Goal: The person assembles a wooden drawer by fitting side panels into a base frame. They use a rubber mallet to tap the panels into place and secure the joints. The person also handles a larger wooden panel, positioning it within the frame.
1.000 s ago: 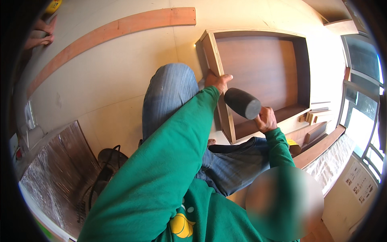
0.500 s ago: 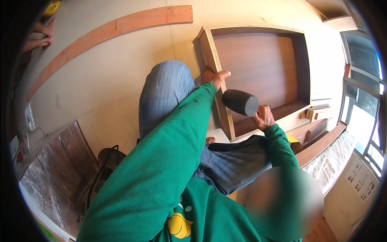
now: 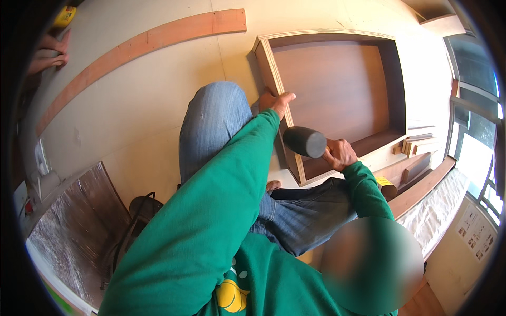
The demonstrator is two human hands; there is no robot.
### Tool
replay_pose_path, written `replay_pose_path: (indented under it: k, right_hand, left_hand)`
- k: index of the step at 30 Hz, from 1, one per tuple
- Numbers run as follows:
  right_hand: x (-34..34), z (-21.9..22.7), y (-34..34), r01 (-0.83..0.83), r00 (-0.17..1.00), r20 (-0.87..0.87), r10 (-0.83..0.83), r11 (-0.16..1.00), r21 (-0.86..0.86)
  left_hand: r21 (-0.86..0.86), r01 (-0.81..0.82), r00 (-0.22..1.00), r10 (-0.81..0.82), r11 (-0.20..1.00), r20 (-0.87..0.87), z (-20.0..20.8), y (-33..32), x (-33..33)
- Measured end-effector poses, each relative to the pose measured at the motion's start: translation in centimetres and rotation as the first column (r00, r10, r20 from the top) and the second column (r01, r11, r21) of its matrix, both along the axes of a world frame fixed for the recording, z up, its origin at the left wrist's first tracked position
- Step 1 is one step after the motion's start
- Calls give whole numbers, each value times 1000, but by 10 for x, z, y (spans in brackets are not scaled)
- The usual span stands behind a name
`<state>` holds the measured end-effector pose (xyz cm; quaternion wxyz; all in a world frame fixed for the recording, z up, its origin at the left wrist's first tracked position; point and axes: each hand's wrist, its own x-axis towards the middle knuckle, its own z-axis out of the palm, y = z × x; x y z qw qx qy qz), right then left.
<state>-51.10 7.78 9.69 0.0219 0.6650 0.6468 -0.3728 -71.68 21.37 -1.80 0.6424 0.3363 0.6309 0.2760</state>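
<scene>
Gripping black mallet [image 3: 304,142], bracing wooden cabinet [image 3: 337,95]

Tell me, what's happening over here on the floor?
A person in a green top and jeans sits on the floor beside a shallow wooden cabinet frame lying flat. The left hand rests on the frame's near side panel, while the right hand grips a black rubber mallet raised just above that panel. A long wooden strip lies farther off on the floor.

- One wooden box frame [image 3: 337,95] on the floor.
- One black rubber mallet [image 3: 304,141].
- One long curved wooden strip [image 3: 142,45].
- Two hands: left [image 3: 276,101], right [image 3: 341,154].
- One black bag [image 3: 139,210].
</scene>
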Motion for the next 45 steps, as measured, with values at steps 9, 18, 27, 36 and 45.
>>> replay_pose_path:
  k: [9,18,27,36,45]
  right_hand:
    - [4,-1,6,-72,997,-18,72,997,3]
    - [6,2,12,-108,994,-16,108,994,-9]
    - [17,-10,13,-144,990,3,144,989,18]
    - [18,-15,13,-213,977,14,213,973,86]
    - [10,-4,15,-88,984,-137,112,982,166]
  left_hand:
    - [-5,33,999,-33,999,-4,0,9,0]
    - [-60,135,985,-141,989,-97,3,19,-7]
    - [-135,228,964,-243,964,-107,13,17,-8]
    - [-123,191,975,-203,974,-94,12,16,-12]
    - [-75,209,955,-220,975,-198,-2,13,-9]
